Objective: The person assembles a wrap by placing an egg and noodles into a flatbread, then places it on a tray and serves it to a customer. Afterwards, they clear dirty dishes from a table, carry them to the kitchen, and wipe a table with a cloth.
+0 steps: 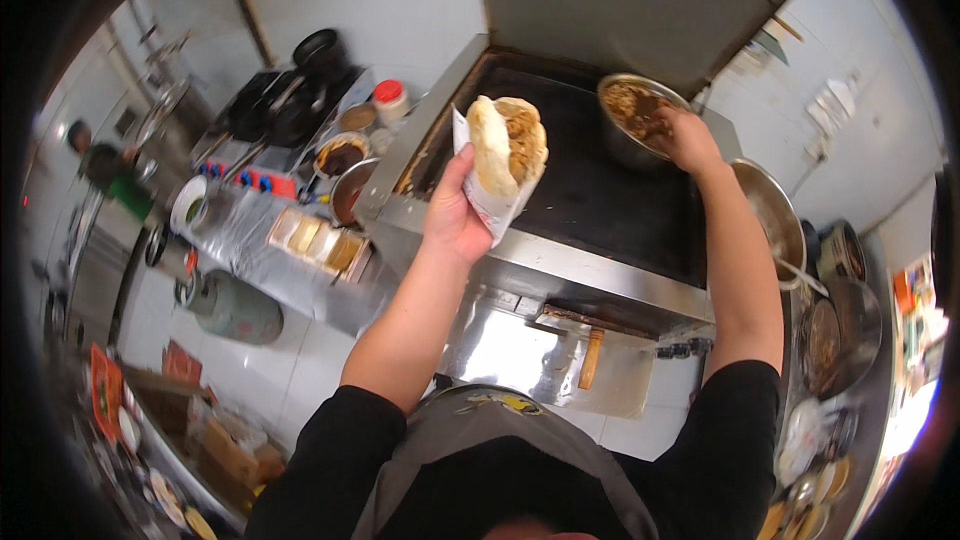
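My left hand [459, 217] is closed around a stuffed flatbread [490, 145] in a white paper sleeve [512, 206], held upright above the front of the griddle. The bread's split side gapes, showing a brown shredded filling [521, 130]. Farther right, my right hand [688, 142] reaches into a metal pot [632, 152] that stands at the griddle's back right. Brown shredded food [627, 103] fills much of this pot. The right fingers are bent together over the food, and whatever they grip is partly hidden and too small to name.
The dark flat griddle [575, 180] has a raised metal lid [620, 5] behind it. To its right sits a large metal bowl [770, 210] with a ladle. Leftward are a red-lidded jar [390, 100], sauce bowls and a seasoning box [320, 243]. A wooden handle [591, 360] lies below.
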Motion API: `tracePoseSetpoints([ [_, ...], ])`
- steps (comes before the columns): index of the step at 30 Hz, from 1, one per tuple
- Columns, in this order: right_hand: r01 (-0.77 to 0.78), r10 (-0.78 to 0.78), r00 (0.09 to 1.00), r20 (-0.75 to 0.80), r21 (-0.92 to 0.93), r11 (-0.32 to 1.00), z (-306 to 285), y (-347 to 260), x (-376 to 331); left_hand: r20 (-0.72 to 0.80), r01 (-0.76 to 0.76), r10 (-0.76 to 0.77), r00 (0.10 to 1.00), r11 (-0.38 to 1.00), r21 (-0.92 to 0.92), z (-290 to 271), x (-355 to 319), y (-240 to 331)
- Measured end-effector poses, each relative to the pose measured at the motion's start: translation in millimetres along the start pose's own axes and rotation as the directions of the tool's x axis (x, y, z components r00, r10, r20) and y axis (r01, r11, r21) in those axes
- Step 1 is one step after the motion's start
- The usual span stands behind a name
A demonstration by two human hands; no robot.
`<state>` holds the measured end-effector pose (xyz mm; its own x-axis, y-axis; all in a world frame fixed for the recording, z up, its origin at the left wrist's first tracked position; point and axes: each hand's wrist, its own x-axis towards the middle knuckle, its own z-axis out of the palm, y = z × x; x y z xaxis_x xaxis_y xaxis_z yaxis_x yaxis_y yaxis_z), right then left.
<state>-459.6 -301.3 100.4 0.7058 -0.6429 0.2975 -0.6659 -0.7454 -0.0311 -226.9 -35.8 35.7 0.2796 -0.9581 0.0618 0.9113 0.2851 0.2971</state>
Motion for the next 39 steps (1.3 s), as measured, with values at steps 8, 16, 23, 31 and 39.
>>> tracePoseSetpoints([
  [8,0.194,-0.116,0.98,-0.159,0.677,0.71,-65,-123,-112,0.029,-0.062,0.063,0.998,0.998,-0.026,-3,-65,-9],
  [16,0.066,0.397,0.917,-0.051,0.997,-0.024,18,-271,-231,0.136,0.036,-0.048,0.99,0.995,0.089,-16,-114,-75],
  [23,0.132,0.67,0.728,-0.148,0.988,0.075,3,-257,-325,0.227,0.392,-0.396,0.89,0.918,0.064,-14,-172,-141],
  [31,0.252,0.827,0.558,-0.075,0.964,-0.082,-27,-191,-446,0.436,0.055,-0.433,0.789,0.756,0.652,25,-190,-238],
  [39,0.006,0.876,0.48,-0.053,0.998,0.058,-62,-69,-602,0.403,0.232,-0.754,0.519,0.578,0.783,73,-223,-428],
])
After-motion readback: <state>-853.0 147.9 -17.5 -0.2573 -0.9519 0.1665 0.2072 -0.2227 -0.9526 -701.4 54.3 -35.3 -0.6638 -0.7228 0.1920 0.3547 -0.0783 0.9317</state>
